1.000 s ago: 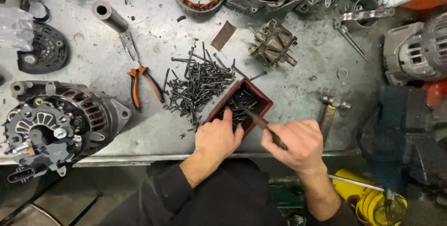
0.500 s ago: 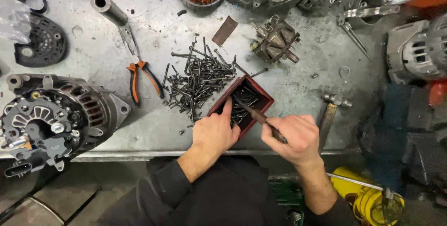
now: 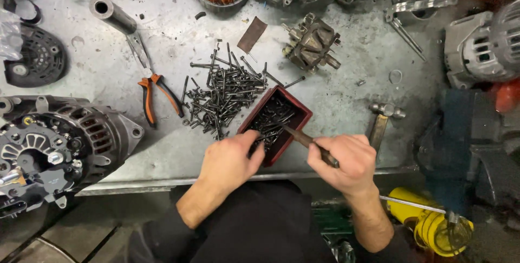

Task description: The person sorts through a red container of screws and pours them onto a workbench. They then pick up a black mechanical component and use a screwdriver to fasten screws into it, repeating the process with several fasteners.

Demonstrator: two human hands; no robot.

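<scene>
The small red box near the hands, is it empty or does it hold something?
Not empty. The red box holds many dark bolts, and more lie in a loose pile beside it.
</scene>
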